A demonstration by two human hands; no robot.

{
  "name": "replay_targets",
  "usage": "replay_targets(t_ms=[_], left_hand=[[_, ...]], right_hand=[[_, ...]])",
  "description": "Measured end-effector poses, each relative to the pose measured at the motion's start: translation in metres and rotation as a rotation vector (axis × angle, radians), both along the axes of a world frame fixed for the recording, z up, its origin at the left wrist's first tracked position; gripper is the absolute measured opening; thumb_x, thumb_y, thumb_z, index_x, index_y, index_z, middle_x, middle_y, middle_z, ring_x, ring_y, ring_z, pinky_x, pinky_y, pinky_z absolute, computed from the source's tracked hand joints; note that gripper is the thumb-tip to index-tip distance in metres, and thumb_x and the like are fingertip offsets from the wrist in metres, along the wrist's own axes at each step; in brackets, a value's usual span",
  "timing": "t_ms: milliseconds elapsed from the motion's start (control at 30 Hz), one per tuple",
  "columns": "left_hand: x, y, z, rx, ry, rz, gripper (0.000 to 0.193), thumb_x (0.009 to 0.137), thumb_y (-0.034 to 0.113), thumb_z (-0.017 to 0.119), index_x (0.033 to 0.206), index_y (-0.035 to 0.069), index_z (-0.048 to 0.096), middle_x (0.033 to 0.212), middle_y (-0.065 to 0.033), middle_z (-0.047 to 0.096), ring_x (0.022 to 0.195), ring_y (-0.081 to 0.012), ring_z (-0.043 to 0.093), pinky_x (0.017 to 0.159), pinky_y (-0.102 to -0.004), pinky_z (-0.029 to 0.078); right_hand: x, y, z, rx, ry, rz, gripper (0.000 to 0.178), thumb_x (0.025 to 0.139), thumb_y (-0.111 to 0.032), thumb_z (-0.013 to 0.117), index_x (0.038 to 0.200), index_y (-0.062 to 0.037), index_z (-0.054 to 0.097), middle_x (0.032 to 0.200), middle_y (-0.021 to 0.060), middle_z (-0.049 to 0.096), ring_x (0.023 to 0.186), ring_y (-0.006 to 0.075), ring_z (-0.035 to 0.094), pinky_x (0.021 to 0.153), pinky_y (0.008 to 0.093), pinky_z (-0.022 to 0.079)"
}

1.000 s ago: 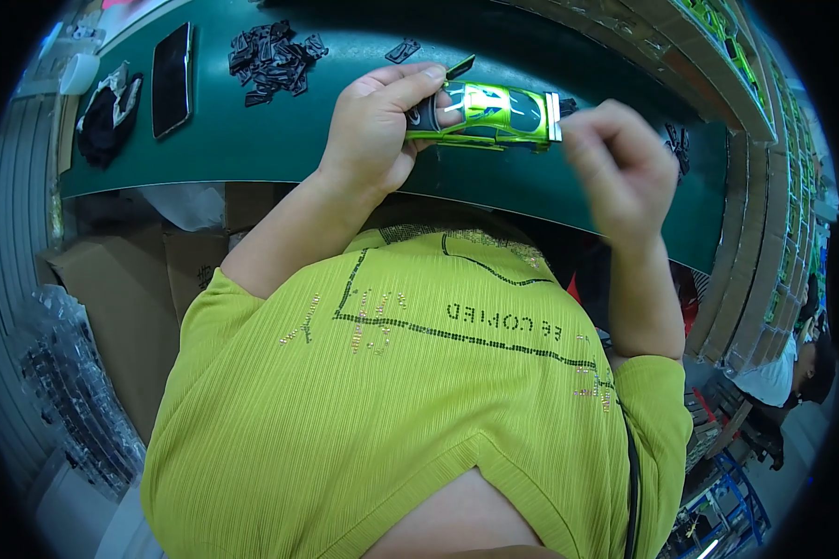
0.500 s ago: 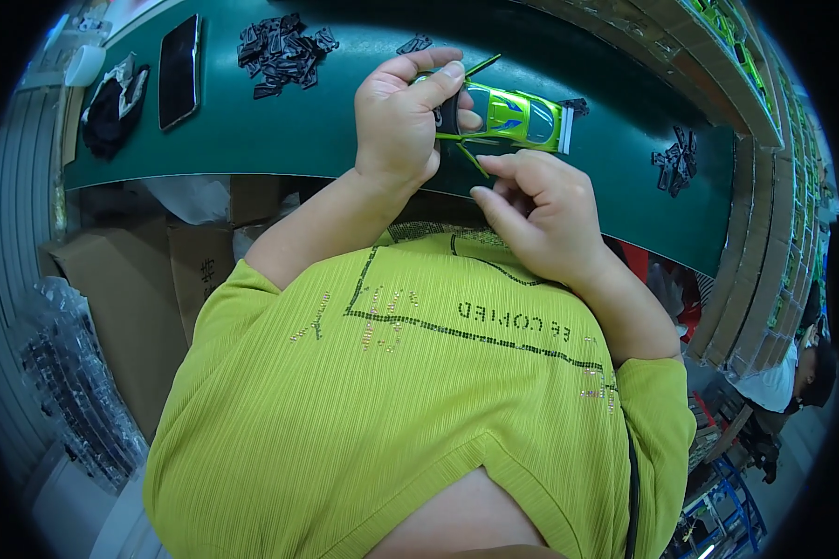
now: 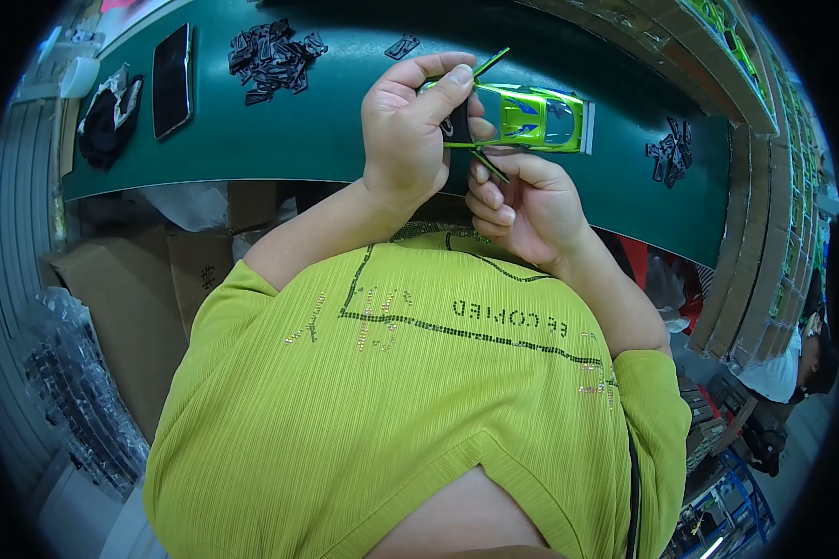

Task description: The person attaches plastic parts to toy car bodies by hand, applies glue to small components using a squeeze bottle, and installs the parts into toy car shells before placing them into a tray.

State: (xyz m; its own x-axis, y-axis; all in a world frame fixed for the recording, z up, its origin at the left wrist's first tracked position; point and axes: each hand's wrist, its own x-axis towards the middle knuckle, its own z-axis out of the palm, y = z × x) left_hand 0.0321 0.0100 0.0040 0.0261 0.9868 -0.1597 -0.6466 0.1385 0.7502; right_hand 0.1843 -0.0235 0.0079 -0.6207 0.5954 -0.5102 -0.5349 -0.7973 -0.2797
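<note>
A bright green toy car (image 3: 529,118) with both doors swung open is held over the dark green table (image 3: 289,140). My left hand (image 3: 410,130) grips its front end, fingers curled over the hood. My right hand (image 3: 522,205) sits just below the car, fingertips at the open near-side door and the car's underside; whether it grips the car is hard to tell. A pile of small black parts (image 3: 272,58) lies on the table to the upper left of my hands.
A black phone (image 3: 171,80) and a black-and-white bundle (image 3: 105,116) lie at the table's left end. More black parts (image 3: 669,149) sit at the right. Cardboard trays line the far right edge (image 3: 746,214). Another person (image 3: 792,373) is at the lower right.
My right hand came down from the car's rear to under the car and closed in against the open door. The car's doors have swung open and it shifted slightly right.
</note>
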Motion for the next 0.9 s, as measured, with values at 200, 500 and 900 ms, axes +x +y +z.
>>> replay_targets(t_ms=[200,500,900], left_hand=[[-0.002,-0.002,-0.001,0.082,-0.077,0.005,0.015,0.093,0.007,0.062,0.105,-0.002,0.063,0.081,-0.0080,0.063,0.068,-0.0131,0.062,0.060,-0.0262,0.058],[-0.009,0.005,-0.001,-0.107,-0.083,0.079,0.016,0.093,0.010,0.062,0.105,-0.002,0.060,0.080,-0.0088,0.062,0.065,-0.0157,0.064,0.062,-0.0278,0.058],[-0.002,-0.003,0.002,-0.146,-0.014,0.059,0.023,0.096,0.013,0.058,0.112,-0.002,0.059,0.085,-0.0067,0.061,0.073,-0.0149,0.061,0.072,-0.0277,0.053]], right_hand=[[0.008,0.002,-0.003,0.111,0.019,0.042,0.021,0.096,-0.022,0.053,0.090,-0.0021,0.058,0.063,0.0019,0.054,0.050,0.0100,0.046,0.050,0.0232,0.036],[0.012,-0.005,0.002,1.331,-1.080,-0.198,0.020,0.078,-0.004,0.078,0.094,-0.0012,0.066,0.080,0.0060,0.066,0.069,0.0145,0.064,0.063,0.0245,0.051],[0.020,0.006,0.009,1.737,-1.194,-0.137,0.015,0.075,0.004,0.075,0.080,0.0006,0.062,0.079,0.0118,0.065,0.069,0.0199,0.064,0.061,0.0264,0.050]])
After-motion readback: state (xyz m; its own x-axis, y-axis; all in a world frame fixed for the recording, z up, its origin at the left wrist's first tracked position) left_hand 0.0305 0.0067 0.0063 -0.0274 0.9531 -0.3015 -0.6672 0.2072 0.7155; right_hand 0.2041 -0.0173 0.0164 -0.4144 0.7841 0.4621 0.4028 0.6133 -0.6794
